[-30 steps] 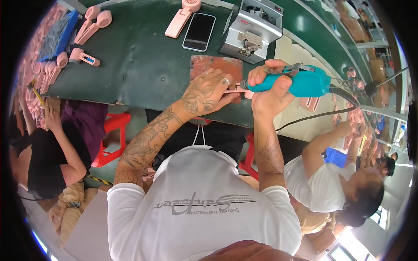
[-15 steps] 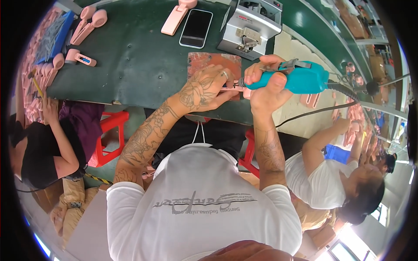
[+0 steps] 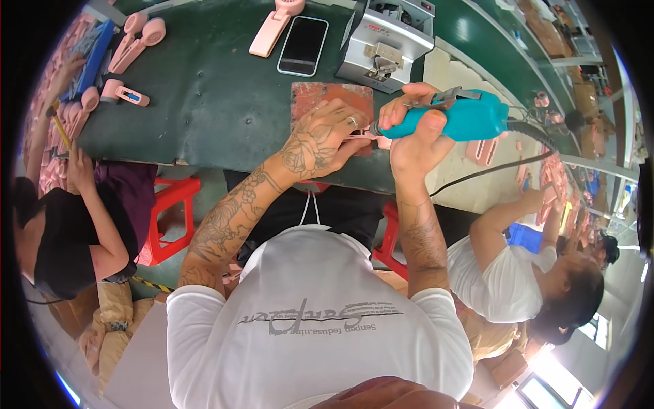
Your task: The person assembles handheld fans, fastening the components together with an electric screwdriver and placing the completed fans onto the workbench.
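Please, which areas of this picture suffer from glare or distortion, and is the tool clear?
Head view: glare whitens the window at lower right; head view: the green surface at upper right looks curved; head view: the teal tool looks fairly sharp.

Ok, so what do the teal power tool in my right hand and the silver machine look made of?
The teal power tool: probably molded plastic, judging by its smooth, evenly coloured surface. The silver machine: likely painted metal, given its flat grey panels and crisp edges, though coated plastic could look similar.
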`<state>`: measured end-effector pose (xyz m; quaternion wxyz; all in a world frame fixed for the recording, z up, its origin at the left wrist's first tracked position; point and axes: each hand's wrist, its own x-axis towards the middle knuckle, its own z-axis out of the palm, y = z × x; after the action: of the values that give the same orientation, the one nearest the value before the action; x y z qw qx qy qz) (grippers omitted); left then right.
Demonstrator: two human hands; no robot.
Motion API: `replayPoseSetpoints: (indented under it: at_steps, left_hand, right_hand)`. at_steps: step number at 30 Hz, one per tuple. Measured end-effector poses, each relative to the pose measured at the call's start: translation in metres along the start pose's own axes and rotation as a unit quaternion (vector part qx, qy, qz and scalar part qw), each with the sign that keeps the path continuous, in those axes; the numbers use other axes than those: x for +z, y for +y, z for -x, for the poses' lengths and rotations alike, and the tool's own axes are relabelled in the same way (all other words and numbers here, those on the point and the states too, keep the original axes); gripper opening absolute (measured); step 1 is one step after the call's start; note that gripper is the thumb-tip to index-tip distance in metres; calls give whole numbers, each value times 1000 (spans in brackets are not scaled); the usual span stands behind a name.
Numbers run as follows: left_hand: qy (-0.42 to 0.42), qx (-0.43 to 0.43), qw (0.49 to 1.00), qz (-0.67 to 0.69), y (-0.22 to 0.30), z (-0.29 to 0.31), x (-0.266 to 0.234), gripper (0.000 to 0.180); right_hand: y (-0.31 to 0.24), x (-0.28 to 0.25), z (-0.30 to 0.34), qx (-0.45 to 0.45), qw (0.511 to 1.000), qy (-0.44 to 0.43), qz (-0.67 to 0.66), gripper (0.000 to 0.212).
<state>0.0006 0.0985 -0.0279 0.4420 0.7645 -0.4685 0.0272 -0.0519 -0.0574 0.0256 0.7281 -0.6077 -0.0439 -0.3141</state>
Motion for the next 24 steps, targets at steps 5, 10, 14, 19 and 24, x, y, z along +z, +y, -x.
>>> replayPoseSetpoints:
  at_steps: [5, 10, 14, 19, 24]
  left_hand:
    - [6, 28, 1000, -12, -16, -17, -11, 28]
    - [-19, 42, 997, -63, -28, -12, -1, 35]
    - [-44, -5, 996, -78, -28, -8, 6, 40]
    - [-7, 34, 995, -95, -30, -11, 7, 45]
    - [9, 18, 997, -73, -32, -9, 5, 45]
  right_hand:
    - [8, -2, -37, -23, 996, 80, 30, 56]
    - [29, 3, -76, -68, 989, 76, 109, 46]
    - [46, 2, -90, -87, 987, 37, 133, 43]
    - [51, -1, -88, -78, 986, 25, 143, 39]
    - [29, 5, -65, 29, 989, 57, 131, 34]
